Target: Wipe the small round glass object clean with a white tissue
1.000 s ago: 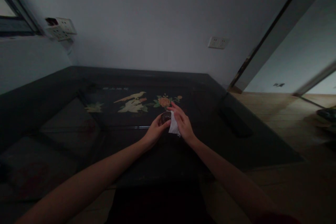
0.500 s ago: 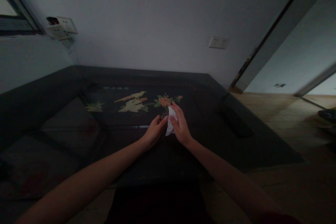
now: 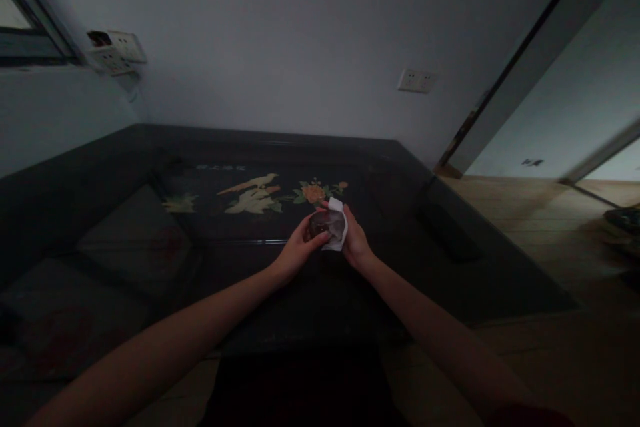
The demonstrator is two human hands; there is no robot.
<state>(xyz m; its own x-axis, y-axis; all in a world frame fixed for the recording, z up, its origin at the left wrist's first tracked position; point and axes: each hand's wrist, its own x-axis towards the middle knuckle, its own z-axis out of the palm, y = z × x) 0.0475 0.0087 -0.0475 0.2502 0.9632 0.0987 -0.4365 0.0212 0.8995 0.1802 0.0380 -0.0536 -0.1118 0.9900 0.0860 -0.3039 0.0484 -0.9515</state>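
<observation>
My left hand (image 3: 296, 247) is closed around a small dark, rounded, glassy-looking cup (image 3: 317, 220), its thumb lying over the near side. Dim light hides the cup's exact shape. A white paper tissue (image 3: 341, 230) lies against the cup's right side, with one corner folded up at the top. Behind the tissue, my right hand (image 3: 356, 240) cups it from the right, and most of its fingers are hidden. Both hands meet just above the dark table (image 3: 310, 310), close to its painted flower (image 3: 313, 193).
A flat dark oblong thing (image 3: 447, 233) lies on the table to the right. Painted birds (image 3: 253, 195) decorate the tabletop. A pale wall with a socket (image 3: 417, 81) stands behind, more sockets (image 3: 117, 53) at the left corner. Wooden floor (image 3: 505, 203) shows at right.
My right hand has turned and shifted slightly right, so the tissue now opens toward the cup. More of the cup shows between the hands.
</observation>
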